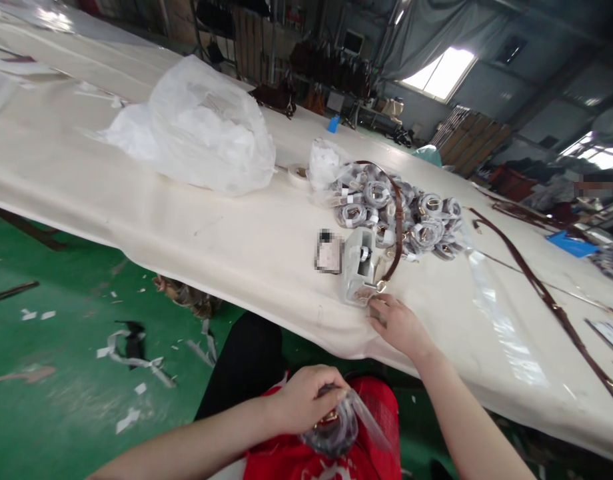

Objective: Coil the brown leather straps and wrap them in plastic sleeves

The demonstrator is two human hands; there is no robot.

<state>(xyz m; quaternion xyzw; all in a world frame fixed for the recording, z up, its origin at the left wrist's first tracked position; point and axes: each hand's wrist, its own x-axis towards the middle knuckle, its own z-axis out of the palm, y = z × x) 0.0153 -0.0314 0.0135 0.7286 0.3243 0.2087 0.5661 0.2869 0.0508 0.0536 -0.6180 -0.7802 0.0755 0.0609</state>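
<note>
My left hand (311,398) is closed around a coiled strap wrapped in clear plastic (331,437), low over my lap. Gold-coloured metal shows inside the coil, and a loose tail of the plastic hangs to the right. On the table, my right hand (399,325) has its bent fingers at the front end of a grey tape dispenser (357,267). Whatever lies between those fingertips is too small to make out. A brown leather strap (398,220) arches from the pile of wrapped coils (426,230) down to the dispenser, its metal clasp close to my fingers.
Left of the dispenser lies a small blurred item (329,253). Further back are a tape roll (299,175) and a large white plastic bag (211,127). More brown straps (541,293) stretch along the table's right side. Scraps (136,353) litter the green floor.
</note>
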